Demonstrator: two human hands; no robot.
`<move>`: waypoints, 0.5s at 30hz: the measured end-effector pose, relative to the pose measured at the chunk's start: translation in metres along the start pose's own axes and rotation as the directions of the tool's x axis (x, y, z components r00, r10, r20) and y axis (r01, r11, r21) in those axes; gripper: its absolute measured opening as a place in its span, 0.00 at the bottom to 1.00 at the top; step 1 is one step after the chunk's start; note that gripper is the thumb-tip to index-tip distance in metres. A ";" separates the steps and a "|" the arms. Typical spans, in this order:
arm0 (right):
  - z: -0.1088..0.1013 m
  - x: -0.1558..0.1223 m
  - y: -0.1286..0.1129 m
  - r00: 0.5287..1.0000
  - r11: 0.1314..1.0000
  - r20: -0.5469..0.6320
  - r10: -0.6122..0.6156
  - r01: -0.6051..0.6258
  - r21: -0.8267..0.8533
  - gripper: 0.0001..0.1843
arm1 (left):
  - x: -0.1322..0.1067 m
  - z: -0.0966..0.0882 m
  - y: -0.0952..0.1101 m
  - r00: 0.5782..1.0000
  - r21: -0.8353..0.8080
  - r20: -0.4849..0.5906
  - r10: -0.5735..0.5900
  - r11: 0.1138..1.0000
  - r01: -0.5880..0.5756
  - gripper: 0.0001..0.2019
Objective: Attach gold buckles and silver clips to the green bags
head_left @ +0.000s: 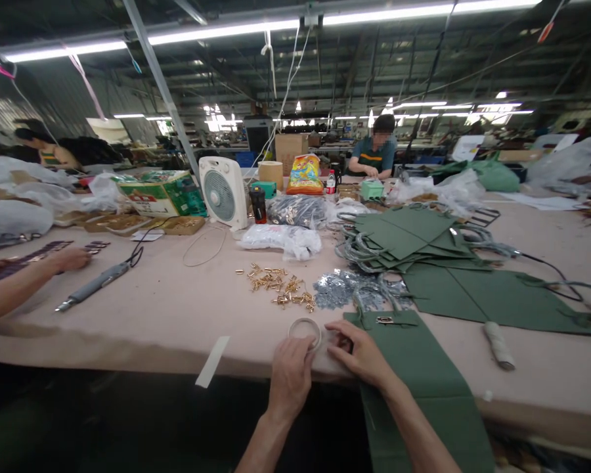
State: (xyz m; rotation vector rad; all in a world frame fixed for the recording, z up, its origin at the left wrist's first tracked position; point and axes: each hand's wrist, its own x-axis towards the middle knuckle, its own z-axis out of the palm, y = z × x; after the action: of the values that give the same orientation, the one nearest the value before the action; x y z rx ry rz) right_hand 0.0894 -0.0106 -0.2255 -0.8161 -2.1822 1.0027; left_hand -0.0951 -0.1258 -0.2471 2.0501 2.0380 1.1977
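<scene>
My left hand [292, 368] is closed on the near rim of a pale roll of tape [305, 323] at the table's front edge. Just right of the roll, my right hand [359, 351] hovers with thumb and fingers apart, and nothing shows between them. Beside it lies a green panel [423, 368] with a metal fitting [385, 320] near its top, hanging over the edge. Beyond my hands are a pile of gold-coloured metal pieces [276, 282] and a heap of flat silver pieces [332, 289].
A stack of green panels [408, 233] with handles lies at right, near a wrapped cylinder [498, 345]. An electric screwdriver [93, 287] lies left, beside a co-worker's hand [73, 258]. A fan [222, 190] stands behind; another person [374, 154] works across the table.
</scene>
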 end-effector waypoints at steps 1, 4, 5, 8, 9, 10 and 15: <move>0.001 0.001 -0.002 1.000 1.000 0.008 -0.005 0.005 -0.031 0.21 | 0.000 0.001 -0.001 1.000 -0.004 0.005 0.000 1.000 0.000 0.12; 0.004 0.005 -0.004 1.000 0.995 0.014 -0.009 0.010 -0.095 0.15 | -0.001 0.001 -0.004 1.000 0.001 0.020 0.000 1.000 0.000 0.12; 0.005 0.006 -0.004 1.000 0.994 0.012 -0.010 0.011 -0.107 0.13 | -0.001 0.000 -0.004 1.000 0.005 0.027 0.004 1.000 -0.004 0.12; 0.008 0.006 -0.002 1.000 0.993 0.008 -0.023 0.024 -0.116 0.07 | 0.003 -0.003 -0.002 0.998 0.041 0.068 0.015 0.999 -0.018 0.12; 0.008 0.006 -0.002 0.999 0.993 0.006 -0.032 0.033 -0.115 0.07 | 0.006 -0.005 0.000 0.995 0.065 0.093 0.017 0.998 -0.023 0.12; 0.009 0.006 -0.001 0.999 0.993 0.005 -0.042 0.042 -0.112 0.08 | 0.010 -0.006 0.002 0.992 0.092 0.124 0.015 0.995 -0.026 0.12; 0.009 0.003 0.004 0.997 0.990 0.008 -0.072 0.072 -0.120 0.07 | 0.033 -0.014 0.009 0.961 0.128 0.273 0.049 0.988 -0.087 0.11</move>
State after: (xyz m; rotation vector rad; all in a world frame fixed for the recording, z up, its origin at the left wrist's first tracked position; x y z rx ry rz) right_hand 0.0825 -0.0105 -0.2328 -0.7838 -2.2763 0.8451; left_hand -0.0996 -0.1057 -0.2160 2.2181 1.9860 0.7490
